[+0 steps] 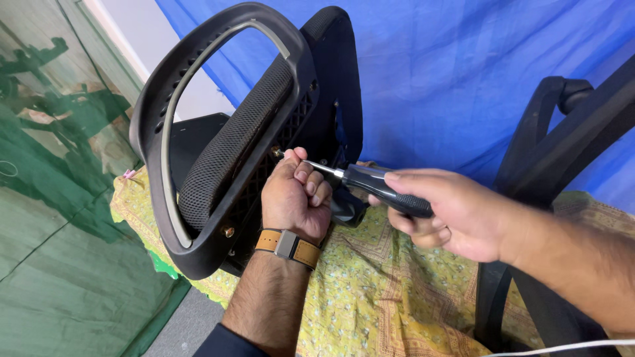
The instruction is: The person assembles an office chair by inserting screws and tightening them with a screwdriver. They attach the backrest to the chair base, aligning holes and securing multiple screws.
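Lying tilted on a yellow patterned cloth (pixel 370 297), the black chair part (pixel 218 152) is the landmark: a mesh pad inside a looped plastic frame, blue sheet (pixel 450 66) behind it, a second black chair piece (pixel 562 132) well off to its right. Green tarp (pixel 53 198) lies to its left.

Right hand (pixel 456 215), right of the chair part, is closed around the screwdriver (pixel 377 185) handle, fingers wrapped and thumb laid along the top. Left hand (pixel 294 198), wearing a tan strap, is curled tight against the frame's lattice, thumb and forefinger pinching the metal shaft close to its tip.

Tip meets a brass-coloured screw (pixel 276 153) on the frame's back face; another brass fitting (pixel 228 232) sits lower on the frame.

Judgement: shaft should stay square to the screw head, left fingers steadying only, right hand pushing in while turning, so the tip does not slip out.
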